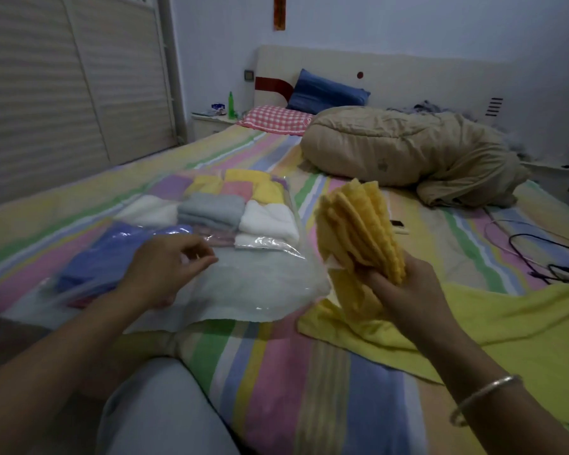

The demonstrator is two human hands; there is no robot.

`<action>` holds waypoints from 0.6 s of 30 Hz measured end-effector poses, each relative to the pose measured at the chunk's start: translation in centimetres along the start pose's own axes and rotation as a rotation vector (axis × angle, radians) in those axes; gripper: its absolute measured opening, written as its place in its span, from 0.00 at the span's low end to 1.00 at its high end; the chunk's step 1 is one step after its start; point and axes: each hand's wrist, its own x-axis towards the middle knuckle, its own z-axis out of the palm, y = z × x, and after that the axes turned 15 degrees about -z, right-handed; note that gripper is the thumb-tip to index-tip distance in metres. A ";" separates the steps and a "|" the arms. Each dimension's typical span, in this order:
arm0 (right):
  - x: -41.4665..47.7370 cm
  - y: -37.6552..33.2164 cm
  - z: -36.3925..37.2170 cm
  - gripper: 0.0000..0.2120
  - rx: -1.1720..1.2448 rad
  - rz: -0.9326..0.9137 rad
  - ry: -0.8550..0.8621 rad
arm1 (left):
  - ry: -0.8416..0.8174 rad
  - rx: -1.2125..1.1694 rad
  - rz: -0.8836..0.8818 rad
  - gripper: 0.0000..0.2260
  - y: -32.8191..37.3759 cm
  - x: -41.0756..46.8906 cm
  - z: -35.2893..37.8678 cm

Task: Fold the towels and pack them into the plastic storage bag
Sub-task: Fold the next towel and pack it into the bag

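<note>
one folded yellow towel [358,231] clamped in right hand [404,290]; left hand [168,264], fingers loosely curled, empty, above plastic storage bag [243,284]: lift the mouth wide, slide towel in flat

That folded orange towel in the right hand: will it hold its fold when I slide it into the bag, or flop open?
Likely floppy: the orange towel layers fan apart above the right hand, so only the grip seems to hold the fold. Probably light, since one hand holds it upright. The plastic bag looks slick and limp, so its mouth may need holding.
</note>
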 end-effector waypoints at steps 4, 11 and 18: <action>-1.9 -2.6 4.5 0.13 -0.234 -0.401 -0.414 | -0.099 -0.184 -0.049 0.06 1.3 1.7 -1.4; -2.5 -2.8 11.9 0.19 -0.764 -0.356 -0.759 | -0.186 -0.246 -0.024 0.06 3.5 1.6 -3.3; 0.8 -5.3 15.5 0.11 -0.598 -0.186 -0.655 | -0.172 -0.280 -0.012 0.04 2.4 0.4 -2.8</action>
